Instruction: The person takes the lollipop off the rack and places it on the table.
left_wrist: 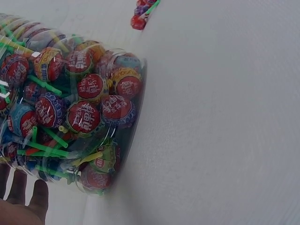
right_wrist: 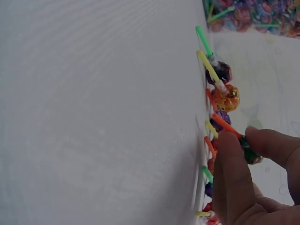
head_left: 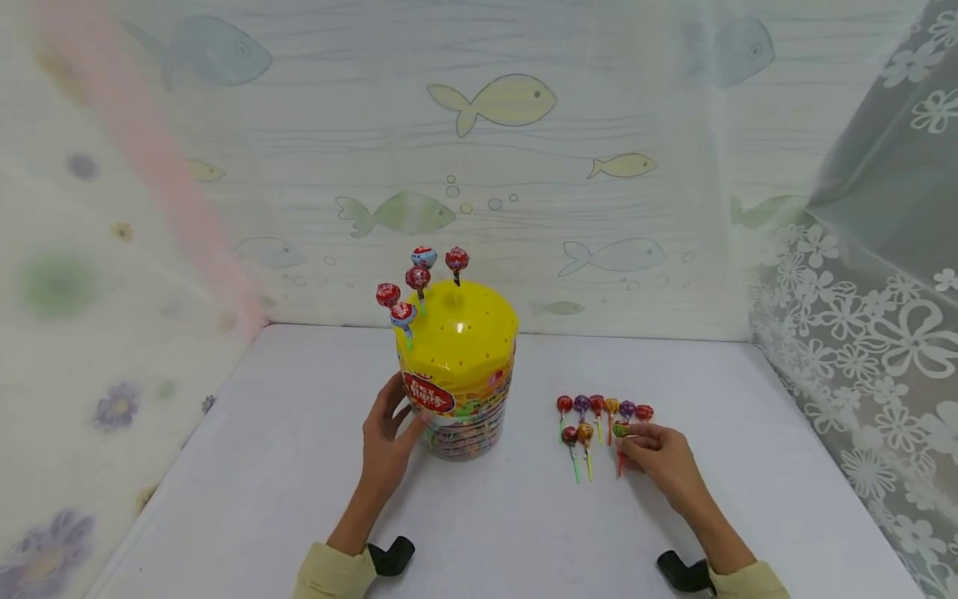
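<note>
The right hand is pinching a green lollipop beside eight loose lollipops, which are lying on the table, apparently remaining; the left hand is gripping the tub, whose yellow lid is already holding five standing lollipops

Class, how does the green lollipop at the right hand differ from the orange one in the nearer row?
The green lollipop has a red-orange stick; the orange lollipop has a yellow one. The right hand pinches the green lollipop, while the orange lollipop lies on the table, untouched. Both are wrapped lollipops on sticks.
</note>
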`<state>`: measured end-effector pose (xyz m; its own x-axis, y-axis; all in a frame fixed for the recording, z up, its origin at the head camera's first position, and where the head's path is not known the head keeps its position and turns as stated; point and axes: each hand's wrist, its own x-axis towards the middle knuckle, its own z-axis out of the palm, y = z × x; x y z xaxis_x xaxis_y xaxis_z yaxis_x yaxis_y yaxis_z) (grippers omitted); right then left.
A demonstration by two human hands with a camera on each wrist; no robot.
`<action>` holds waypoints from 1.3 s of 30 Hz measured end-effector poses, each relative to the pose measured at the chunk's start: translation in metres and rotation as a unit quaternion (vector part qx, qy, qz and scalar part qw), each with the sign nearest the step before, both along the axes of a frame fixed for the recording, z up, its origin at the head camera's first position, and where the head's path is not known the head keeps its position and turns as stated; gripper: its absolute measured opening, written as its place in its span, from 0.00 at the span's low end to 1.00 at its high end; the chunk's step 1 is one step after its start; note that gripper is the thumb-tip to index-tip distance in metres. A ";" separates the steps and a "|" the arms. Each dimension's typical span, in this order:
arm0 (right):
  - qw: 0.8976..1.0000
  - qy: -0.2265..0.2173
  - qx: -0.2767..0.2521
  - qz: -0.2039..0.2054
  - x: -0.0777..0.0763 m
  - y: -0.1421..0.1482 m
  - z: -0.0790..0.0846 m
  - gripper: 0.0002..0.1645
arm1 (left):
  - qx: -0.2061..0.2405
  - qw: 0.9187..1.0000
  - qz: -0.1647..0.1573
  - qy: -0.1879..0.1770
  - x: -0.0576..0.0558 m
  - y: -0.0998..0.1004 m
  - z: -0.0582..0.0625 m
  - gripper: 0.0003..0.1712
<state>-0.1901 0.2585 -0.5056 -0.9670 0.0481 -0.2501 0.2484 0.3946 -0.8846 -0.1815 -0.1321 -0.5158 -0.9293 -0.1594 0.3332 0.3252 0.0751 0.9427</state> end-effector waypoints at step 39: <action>0.996 -0.011 0.090 0.016 -0.009 -0.008 -0.002 0.22 | -0.004 1.000 0.002 -0.016 0.001 0.000 0.002 0.40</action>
<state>-0.1995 0.2501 -0.5072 -0.9634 0.0623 -0.2607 0.2506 0.5543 -0.7937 -0.1805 -0.1316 -0.5135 -0.9391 -0.1602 0.3041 0.2941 0.0834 0.9521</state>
